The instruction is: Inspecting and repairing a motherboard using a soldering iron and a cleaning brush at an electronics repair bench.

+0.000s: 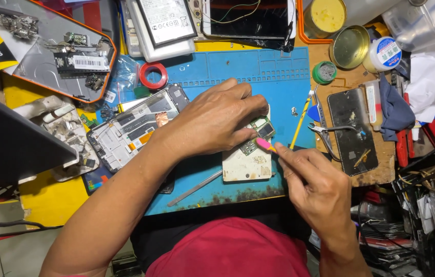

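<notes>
Left hand point(217, 120) presses fingers down on a small green circuit board point(259, 134) atop a white block point(247, 165) on the blue mat point(279, 82); right hand point(316, 185) pinches a pink-tipped tool point(266, 144) at the board's 5 o'clock edge. Board is already out of the opened phone frame point(130, 128) at 9 o'clock; frame remains unassembled, loose metal tweezers point(195, 188) at 7 o'clock.

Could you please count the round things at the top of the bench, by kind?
Red tape roll: 1
Yellow tin lid: 1
Open brass-coloured tin: 1
Small green pot: 1
White jar with blue label: 1
Total: 5
</notes>
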